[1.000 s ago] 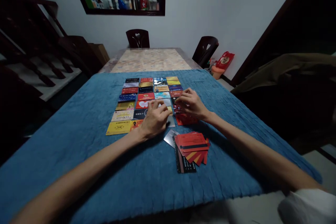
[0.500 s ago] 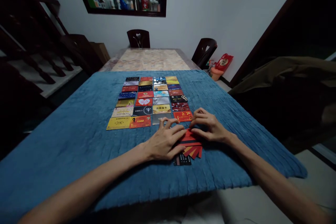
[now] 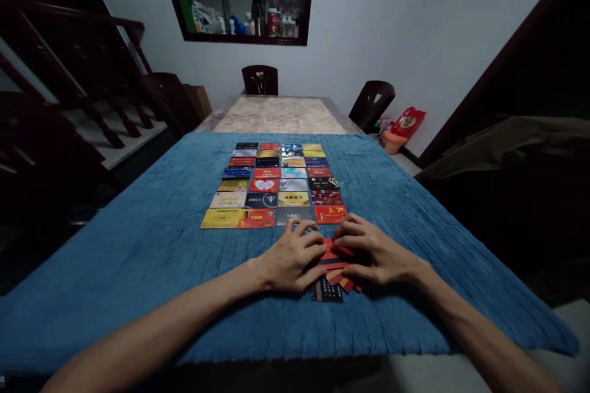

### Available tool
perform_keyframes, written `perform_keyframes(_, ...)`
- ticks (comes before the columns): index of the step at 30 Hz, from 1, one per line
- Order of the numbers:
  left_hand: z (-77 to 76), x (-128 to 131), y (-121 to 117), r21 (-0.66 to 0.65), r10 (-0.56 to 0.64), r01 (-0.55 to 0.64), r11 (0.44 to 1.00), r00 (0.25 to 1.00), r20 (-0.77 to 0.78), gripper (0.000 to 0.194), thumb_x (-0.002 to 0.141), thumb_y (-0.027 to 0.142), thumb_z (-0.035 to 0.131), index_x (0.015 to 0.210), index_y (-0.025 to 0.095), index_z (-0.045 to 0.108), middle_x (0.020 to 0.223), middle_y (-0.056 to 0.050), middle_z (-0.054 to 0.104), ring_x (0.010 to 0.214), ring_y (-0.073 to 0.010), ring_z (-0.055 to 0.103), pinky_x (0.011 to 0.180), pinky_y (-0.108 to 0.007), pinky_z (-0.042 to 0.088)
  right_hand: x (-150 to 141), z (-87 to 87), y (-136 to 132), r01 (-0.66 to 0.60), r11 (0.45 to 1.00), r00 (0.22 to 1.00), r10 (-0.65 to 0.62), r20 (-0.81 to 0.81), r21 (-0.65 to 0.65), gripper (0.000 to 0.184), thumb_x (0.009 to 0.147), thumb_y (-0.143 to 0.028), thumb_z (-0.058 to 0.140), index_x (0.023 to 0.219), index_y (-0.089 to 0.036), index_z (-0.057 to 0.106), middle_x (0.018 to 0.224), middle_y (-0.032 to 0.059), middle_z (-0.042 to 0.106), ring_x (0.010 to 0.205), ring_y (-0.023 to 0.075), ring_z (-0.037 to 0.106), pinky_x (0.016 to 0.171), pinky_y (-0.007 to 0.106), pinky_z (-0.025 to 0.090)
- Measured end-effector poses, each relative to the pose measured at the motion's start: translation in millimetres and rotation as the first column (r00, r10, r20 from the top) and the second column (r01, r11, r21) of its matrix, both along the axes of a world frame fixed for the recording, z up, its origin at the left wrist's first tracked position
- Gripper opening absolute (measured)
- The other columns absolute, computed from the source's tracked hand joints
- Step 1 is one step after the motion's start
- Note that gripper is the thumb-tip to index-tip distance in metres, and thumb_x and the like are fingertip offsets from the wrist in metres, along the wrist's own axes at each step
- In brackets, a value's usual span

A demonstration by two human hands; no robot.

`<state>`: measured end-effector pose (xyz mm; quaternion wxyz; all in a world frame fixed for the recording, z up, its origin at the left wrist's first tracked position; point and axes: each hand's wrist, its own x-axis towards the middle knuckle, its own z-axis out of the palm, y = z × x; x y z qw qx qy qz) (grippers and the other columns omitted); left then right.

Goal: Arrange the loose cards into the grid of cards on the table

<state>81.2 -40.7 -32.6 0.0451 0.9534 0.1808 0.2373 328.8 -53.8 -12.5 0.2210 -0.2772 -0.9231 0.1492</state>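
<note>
A red card with a dark stripe (image 3: 330,262) lies in front of me, between my two hands. My left hand (image 3: 291,258) grips its left side, fingers bent and thumb along the lower edge. From the right, my right hand (image 3: 382,252) curls over the same card, fingertips on its upper part and thumb low. Beneath it, several red and orange cards (image 3: 345,281) fan out, and a black card (image 3: 327,292) pokes out nearest to me. Just beyond my hands, several printed cards (image 3: 294,198) are laid in rows, face up.
A blue cloth (image 3: 152,258) covers the near part of the table; its far stone-patterned top (image 3: 281,113) shows. Chairs (image 3: 260,80) stand around it. A stair railing (image 3: 92,67) is at the left, a red bag (image 3: 409,121) by the wall.
The view has tilted up and turned slightly left. My right hand has come down over the red card, covering its right side. My left hand stays at its left side.
</note>
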Motion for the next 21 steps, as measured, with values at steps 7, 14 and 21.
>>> perform_keyframes(7, 0.9, -2.1, 1.6, 0.024, -0.001, 0.001, 1.000, 1.000, -0.002, 0.026, 0.088, 0.036, 0.061, 0.105, 0.017, 0.066, 0.110, -0.012, 0.068, 0.117, -0.0315, 0.052, 0.099, -0.050, 0.034, 0.7, -2.1, 0.4, 0.011, 1.000, 1.000, -0.011, 0.009, -0.002, 0.025, 0.087, -0.041, 0.065, 0.101, -0.020, 0.067, 0.104, 0.0112, 0.063, 0.095, 0.0245, 0.050, 0.082, 0.042, 0.046)
perform_keyframes(14, 4.7, -5.9, 5.4, -0.003, -0.033, 0.033, 0.999, 0.999, -0.009, 0.022, 0.090, 0.037, 0.060, 0.095, 0.016, 0.066, 0.099, -0.011, 0.069, 0.111, -0.0286, 0.055, 0.096, -0.047, 0.037, 0.6, -5.6, 1.4, 0.016, 1.000, 1.000, -0.015, 0.025, -0.009, 0.021, 0.089, -0.036, 0.065, 0.101, -0.019, 0.066, 0.106, 0.0109, 0.063, 0.094, 0.0227, 0.052, 0.085, 0.043, 0.046)
perform_keyframes(21, 1.5, -6.8, 7.7, 0.031, -0.056, 0.055, 0.998, 0.998, 0.030, 0.023, 0.093, 0.036, 0.059, 0.097, 0.016, 0.068, 0.097, -0.011, 0.070, 0.109, -0.0279, 0.057, 0.096, -0.048, 0.038, 1.8, -2.2, 1.4, 0.018, 1.000, 1.000, -0.018, -0.002, 0.014, 0.017, 0.089, -0.033, 0.064, 0.097, -0.018, 0.067, 0.098, 0.0094, 0.065, 0.090, 0.0222, 0.053, 0.083, 0.042, 0.046)
